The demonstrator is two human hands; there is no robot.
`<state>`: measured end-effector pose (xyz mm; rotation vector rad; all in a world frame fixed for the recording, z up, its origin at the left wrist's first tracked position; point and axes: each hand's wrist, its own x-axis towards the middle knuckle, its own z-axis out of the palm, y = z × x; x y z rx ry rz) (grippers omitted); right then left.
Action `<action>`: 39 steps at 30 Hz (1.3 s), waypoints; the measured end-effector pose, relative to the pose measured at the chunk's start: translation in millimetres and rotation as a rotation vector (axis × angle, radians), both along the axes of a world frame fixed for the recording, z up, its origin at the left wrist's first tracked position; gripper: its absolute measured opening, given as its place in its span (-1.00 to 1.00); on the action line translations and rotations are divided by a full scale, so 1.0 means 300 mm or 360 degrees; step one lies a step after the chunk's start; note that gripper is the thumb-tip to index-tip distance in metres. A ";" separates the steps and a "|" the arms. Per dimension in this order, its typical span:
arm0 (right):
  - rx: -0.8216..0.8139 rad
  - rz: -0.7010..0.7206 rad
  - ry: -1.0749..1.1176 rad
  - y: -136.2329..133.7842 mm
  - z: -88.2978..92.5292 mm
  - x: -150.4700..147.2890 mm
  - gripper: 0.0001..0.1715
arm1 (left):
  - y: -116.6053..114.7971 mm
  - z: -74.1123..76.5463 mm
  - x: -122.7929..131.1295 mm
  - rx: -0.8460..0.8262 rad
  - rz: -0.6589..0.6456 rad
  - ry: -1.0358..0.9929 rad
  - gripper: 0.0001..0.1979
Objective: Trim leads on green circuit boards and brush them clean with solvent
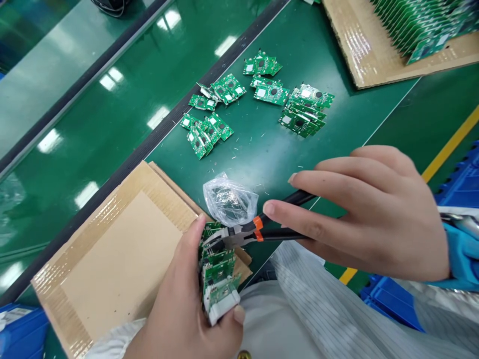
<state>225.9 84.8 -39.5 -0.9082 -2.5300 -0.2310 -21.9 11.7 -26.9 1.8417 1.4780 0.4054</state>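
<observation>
The bench is topped with a glossy green mat (359,124). Small green circuit boards (271,92) sit on it in loose heaps among fine clippings (239,149), probably wire ends, though they're hard to make out. A clear plastic bag (229,202) lies near a cardboard sheet (112,259), while a second cardboard sheet (359,55) at the far side carries a leaning row of boards (422,30).

**Bench layout: loose circuit boards (258,94) lie on the bench mat (359,134).**
Nearer, a plastic bag (229,200) lies beside a cardboard sheet (112,259) on its left; stacked boards (422,30) stand on a second cardboard sheet (366,50), behind and right.
</observation>
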 end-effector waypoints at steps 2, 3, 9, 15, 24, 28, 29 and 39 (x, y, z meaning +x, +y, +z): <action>-0.0003 -0.0005 0.0014 -0.003 -0.005 -0.004 -0.67 | 0.001 -0.001 0.001 -0.0008 0.0002 0.0010 -0.08; -0.0008 -0.0017 0.0028 -0.005 -0.008 -0.005 -0.68 | 0.000 -0.001 0.001 -0.0013 0.0004 0.0016 -0.08; -0.0078 -0.0018 0.0029 -0.006 -0.019 0.001 -0.70 | -0.007 -0.012 -0.003 -0.0040 0.0052 0.0053 -0.07; -0.0161 0.0078 -0.0016 -0.001 -0.023 0.011 -0.62 | -0.012 -0.009 0.020 -0.0060 0.0120 0.0005 -0.08; -0.0195 0.0119 -0.0061 -0.008 -0.036 0.016 -0.56 | -0.014 -0.002 0.036 -0.0098 0.0144 -0.0023 -0.12; -0.0260 0.0110 -0.0048 -0.015 -0.040 0.015 -0.57 | -0.013 -0.002 0.044 -0.0137 0.0196 -0.0039 -0.15; -0.0276 0.0094 -0.0049 -0.018 -0.042 0.014 -0.59 | -0.013 0.000 0.048 -0.0162 0.0228 -0.0027 -0.16; -0.0503 0.0025 0.0014 -0.038 -0.053 0.010 -0.60 | -0.010 0.003 0.065 -0.0393 0.0347 -0.0098 -0.20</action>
